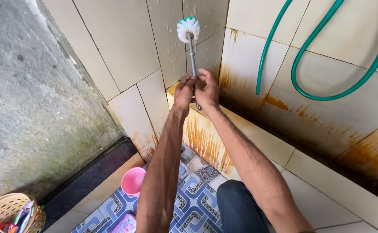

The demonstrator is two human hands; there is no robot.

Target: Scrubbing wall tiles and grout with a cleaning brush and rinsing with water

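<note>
A long brush with a grey handle [192, 58] and a white head with green bristles [188, 28] is held upright against the beige wall tiles [124, 47] near the corner. My left hand [183, 91] and my right hand [208, 88] are both closed around the lower end of the handle, side by side. The brush head presses on a tile speckled with wet spots. Below my hands runs the rust-stained tiled rim of a basin [206, 140].
A green hose [327, 51] loops on the right wall above rust streaks. A pink cup [133, 181] stands on the blue patterned floor [193, 207]. A woven basket [12, 213] with packets sits at bottom left by a rough concrete wall [29, 99]. My knee in dark trousers [238, 207] is below.
</note>
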